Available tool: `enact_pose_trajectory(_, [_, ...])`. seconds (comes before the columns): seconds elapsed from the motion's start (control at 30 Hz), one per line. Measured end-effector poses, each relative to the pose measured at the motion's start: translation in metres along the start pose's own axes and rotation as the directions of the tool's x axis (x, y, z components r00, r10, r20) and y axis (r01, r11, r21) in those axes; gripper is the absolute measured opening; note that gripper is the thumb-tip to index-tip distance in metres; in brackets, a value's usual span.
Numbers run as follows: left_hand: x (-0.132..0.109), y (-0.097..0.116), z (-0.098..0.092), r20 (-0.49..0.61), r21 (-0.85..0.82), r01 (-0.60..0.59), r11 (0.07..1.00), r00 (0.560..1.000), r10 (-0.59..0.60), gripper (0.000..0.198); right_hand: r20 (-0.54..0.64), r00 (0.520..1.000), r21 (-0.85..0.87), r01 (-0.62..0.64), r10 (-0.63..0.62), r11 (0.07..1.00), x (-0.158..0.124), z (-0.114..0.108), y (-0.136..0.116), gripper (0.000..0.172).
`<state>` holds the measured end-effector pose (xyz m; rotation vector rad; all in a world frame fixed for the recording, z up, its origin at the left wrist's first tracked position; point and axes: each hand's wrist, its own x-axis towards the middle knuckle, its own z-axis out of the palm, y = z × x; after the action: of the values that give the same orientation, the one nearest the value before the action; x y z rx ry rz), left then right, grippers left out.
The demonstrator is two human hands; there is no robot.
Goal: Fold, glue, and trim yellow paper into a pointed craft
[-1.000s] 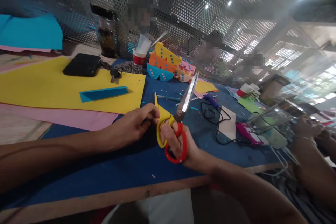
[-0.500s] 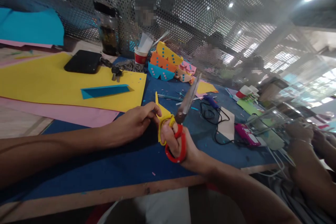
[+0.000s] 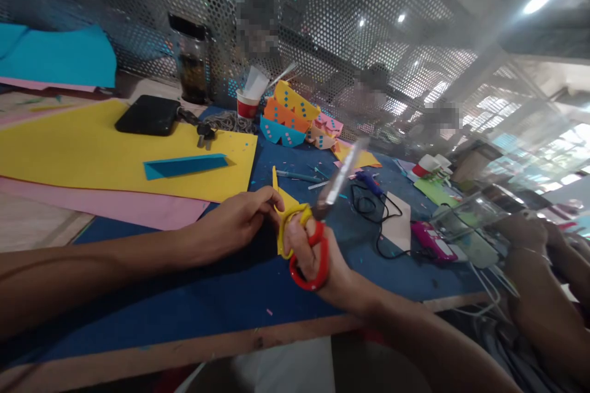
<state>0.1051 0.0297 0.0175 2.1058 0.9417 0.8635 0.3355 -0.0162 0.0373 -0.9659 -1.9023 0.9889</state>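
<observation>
My left hand (image 3: 239,221) pinches a folded piece of yellow paper (image 3: 288,199) at its left edge. Wrapped around a pair of scissors (image 3: 310,282), my right hand (image 3: 322,258) has its fingers in the red handle, close against the paper's right side. The scissor blades point up and away, blurred at the tip. A yellow loop circles the right fingertips; whether it is paper or part of the scissors I cannot tell. On the large yellow sheet (image 3: 92,153) to the left lies a folded blue paper strip (image 3: 187,166).
Behind stand cut paper shapes with coloured squares (image 3: 288,113), a paper cup (image 3: 247,104) and a jar (image 3: 191,61). A black phone (image 3: 147,115) and keys (image 3: 206,132) lie left. Rightward are a blue-handled corded tool (image 3: 369,182), a magenta device (image 3: 433,241) and another person's arm (image 3: 530,276).
The camera view has shifted slightly, so the scene sits a little lower. The scissor blades have tilted a little to the right. Both hands keep their holds.
</observation>
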Motion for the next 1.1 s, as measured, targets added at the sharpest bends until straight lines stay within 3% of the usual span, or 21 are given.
enact_pose_trajectory(0.2, [-0.001, 0.001, -0.001, 0.016, -0.012, -0.013, 1.000, 1.000, 0.013, 0.028, -0.054, 0.998, 0.029, 0.041, -0.039, 0.999, 0.000, -0.002, 0.002, 0.047])
enact_pose_trajectory(0.33, [-0.001, 0.002, -0.001, 0.013, -0.021, -0.017, 1.000, 1.000, 0.018, 0.028, 0.036, 0.999, -0.060, 0.000, 0.002, 0.998, -0.002, -0.001, 0.005, 0.045])
enact_pose_trajectory(0.43, [-0.001, 0.000, -0.001, 0.023, -0.023, -0.009, 1.000, 1.000, 0.009, 0.032, 0.017, 0.999, -0.041, 0.040, -0.040, 0.998, -0.003, 0.000, 0.006, 0.043])
enact_pose_trajectory(0.57, [-0.001, -0.002, 0.000, 0.013, -0.016, -0.007, 1.000, 1.000, 0.007, 0.034, 0.061, 0.998, -0.060, -0.008, 0.011, 0.998, -0.004, 0.002, 0.009, 0.041])
enact_pose_trajectory(0.7, [-0.001, -0.002, 0.000, 0.018, -0.013, -0.002, 1.000, 1.000, 0.002, 0.037, 0.011, 0.999, -0.026, 0.036, -0.036, 0.999, -0.004, 0.004, 0.014, 0.042])
enact_pose_trajectory(1.1, [0.000, -0.001, -0.001, 0.021, -0.020, -0.011, 1.000, 1.000, 0.011, 0.034, -0.022, 0.999, -0.067, -0.039, 0.037, 0.997, -0.004, 0.001, 0.009, 0.042])
